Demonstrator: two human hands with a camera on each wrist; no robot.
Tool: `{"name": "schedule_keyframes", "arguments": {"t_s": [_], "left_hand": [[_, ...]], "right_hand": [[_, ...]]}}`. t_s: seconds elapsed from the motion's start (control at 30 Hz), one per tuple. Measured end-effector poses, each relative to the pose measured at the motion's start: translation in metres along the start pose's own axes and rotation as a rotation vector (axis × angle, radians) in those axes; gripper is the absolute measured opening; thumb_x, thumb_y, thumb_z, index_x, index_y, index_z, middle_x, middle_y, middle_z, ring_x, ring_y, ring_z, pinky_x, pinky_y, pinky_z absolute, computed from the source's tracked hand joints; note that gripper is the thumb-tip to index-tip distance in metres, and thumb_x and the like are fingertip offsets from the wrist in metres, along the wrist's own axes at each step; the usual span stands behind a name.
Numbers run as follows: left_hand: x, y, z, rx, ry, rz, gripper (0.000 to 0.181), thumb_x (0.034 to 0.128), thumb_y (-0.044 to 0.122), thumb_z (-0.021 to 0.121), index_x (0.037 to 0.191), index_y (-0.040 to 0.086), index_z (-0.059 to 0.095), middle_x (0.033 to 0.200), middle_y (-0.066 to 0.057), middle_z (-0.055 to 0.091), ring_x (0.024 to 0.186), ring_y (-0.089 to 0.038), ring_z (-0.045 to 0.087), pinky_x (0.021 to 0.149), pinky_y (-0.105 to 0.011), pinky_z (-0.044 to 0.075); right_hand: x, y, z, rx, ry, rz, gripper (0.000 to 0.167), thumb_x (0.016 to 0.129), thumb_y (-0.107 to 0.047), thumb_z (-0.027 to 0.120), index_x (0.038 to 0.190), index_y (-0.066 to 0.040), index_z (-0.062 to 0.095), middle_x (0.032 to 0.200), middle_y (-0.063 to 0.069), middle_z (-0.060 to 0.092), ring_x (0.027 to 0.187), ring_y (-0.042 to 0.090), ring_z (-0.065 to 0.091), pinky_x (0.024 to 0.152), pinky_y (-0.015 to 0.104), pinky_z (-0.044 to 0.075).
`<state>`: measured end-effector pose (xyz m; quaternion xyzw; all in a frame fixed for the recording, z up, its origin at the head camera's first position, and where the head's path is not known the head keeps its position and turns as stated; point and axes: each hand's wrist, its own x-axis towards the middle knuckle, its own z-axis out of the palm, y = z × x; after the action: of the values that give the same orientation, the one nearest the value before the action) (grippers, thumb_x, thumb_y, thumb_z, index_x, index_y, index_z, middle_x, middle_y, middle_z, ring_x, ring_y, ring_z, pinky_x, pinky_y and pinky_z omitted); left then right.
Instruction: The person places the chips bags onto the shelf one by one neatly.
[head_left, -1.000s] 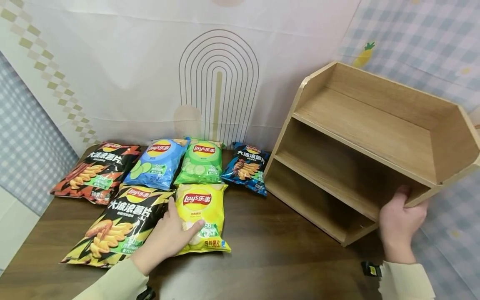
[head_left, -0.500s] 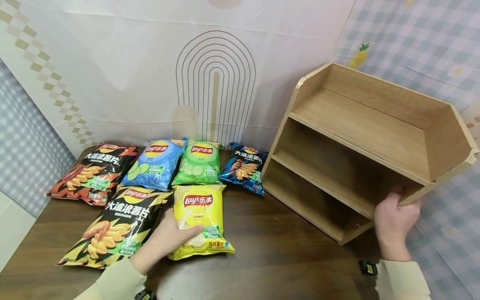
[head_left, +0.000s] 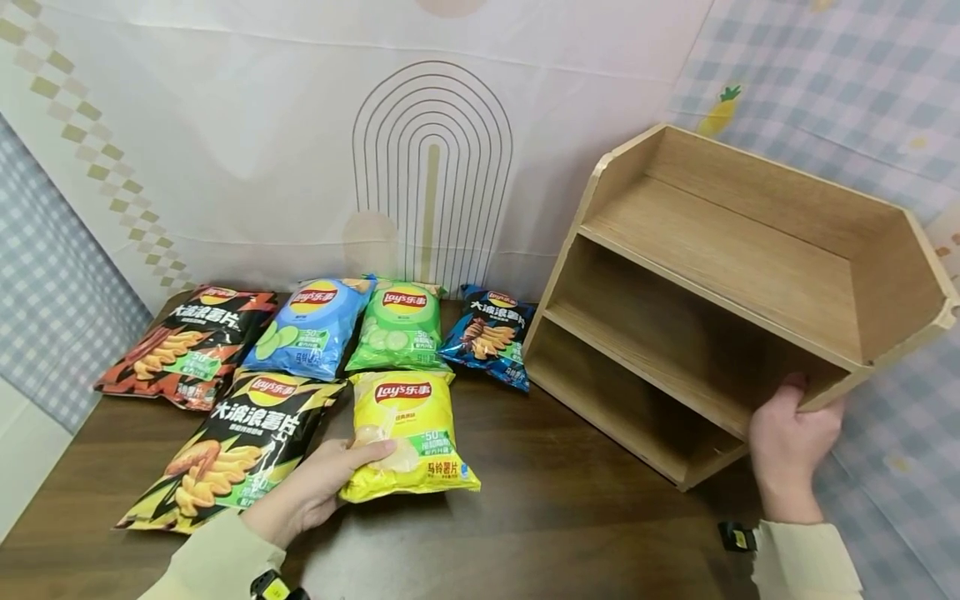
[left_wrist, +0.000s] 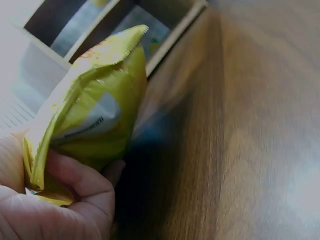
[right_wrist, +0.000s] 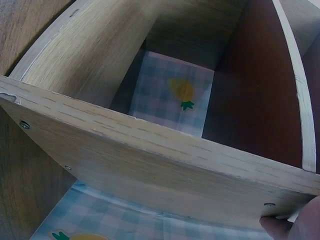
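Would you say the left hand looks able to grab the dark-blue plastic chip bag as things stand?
Probably not: the left hand grips the yellow plastic chip bag, though nothing appears to cover the dark-blue bag.

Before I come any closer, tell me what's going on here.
A person's left hand pinches the lower left of a yellow chip bag, thumb on top, while the right hand grips the right side of a wooden shelf. On the table, left of the shelf, lie a red-and-black bag, a light blue bag, a green bag, a dark blue bag and a black-and-yellow bag.
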<state>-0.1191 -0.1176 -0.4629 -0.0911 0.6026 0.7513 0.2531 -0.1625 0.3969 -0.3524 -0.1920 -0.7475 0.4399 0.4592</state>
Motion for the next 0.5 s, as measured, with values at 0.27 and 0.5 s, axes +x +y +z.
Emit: {"name": "schedule_keyframes", "arguments": {"t_s": [0.27,0.5], "left_hand": [[-0.005,-0.002,0.004,-0.003,0.010,-0.016,0.067,0.0906,0.036,0.067,0.133,-0.007,0.037,0.102,-0.011,0.068,0.088,-0.021,0.067,0.079,-0.034,0.055],[-0.005,-0.006,0.006,-0.040,0.003,-0.009,0.067,0.0906,0.032,0.068,0.136,-0.005,0.033,0.108,-0.015,0.065,0.092,-0.024,0.066,0.081,-0.037,0.055]], "right_hand": [[0.001,-0.001,-0.001,0.016,-0.013,-0.013,0.041,0.096,-0.018,0.048,0.136,-0.008,0.049,0.128,0.007,0.056,0.116,0.008,0.049,0.101,0.017,0.033],[0.012,-0.017,-0.007,0.042,-0.031,-0.021,0.040,0.092,-0.014,0.052,0.132,-0.017,0.053,0.122,-0.001,0.057,0.111,0.009,0.048,0.097,0.017,0.032]]}}
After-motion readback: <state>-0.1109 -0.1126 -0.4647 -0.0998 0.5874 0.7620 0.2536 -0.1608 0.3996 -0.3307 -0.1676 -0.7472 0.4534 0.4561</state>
